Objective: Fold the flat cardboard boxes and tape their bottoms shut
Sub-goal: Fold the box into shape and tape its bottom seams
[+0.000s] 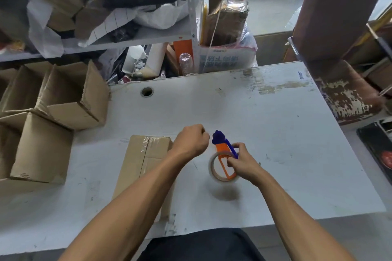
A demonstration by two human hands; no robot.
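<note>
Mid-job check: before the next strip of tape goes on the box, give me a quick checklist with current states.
1. Tape dispenser in hand: ok, right hand grips it above the table.
2. Tape end pulled out: cannot tell; left hand is fisted by the dispenser's tip.
3. Box flaps closed: ok.
4. Centre seam taped: ok, a strip shows along it.
5. Box held steady: not ok, neither hand is on it.
6. Room for the finished box: cannot tell.

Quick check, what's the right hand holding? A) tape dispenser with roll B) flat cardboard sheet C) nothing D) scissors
A: the right hand grips the orange-and-blue tape dispenser, clear roll mounted, lifted above the table; the taped box lies beside the left hand.
</note>
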